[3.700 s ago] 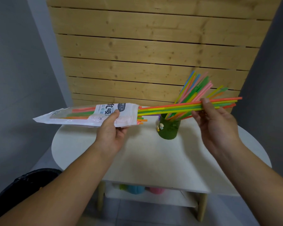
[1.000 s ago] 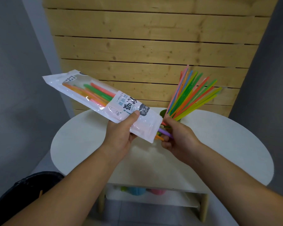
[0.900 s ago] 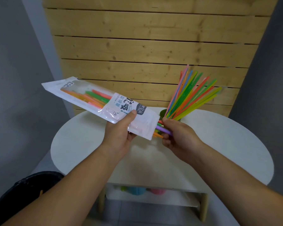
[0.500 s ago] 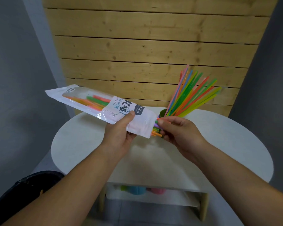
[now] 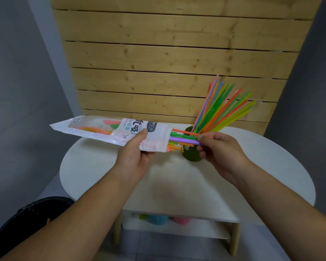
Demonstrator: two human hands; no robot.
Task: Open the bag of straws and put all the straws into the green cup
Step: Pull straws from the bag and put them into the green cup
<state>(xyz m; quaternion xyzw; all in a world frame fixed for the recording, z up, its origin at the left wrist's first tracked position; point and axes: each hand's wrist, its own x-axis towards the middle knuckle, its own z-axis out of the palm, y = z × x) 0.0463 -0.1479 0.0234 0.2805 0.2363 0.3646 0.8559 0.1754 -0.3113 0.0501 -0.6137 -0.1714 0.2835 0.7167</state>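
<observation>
Your left hand (image 5: 135, 157) grips the bag (image 5: 111, 131) beside the green cup (image 5: 191, 153); your right hand (image 5: 220, 151) pinches protruding straws (image 5: 183, 138). Pulling unevenly could scatter them across the tabletop (image 5: 177, 181).

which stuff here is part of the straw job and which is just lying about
Job: straw bag, straws being pulled from it, green cup, straws already in the cup.
Lying about: black bin, coloured cups on the lower shelf.
</observation>
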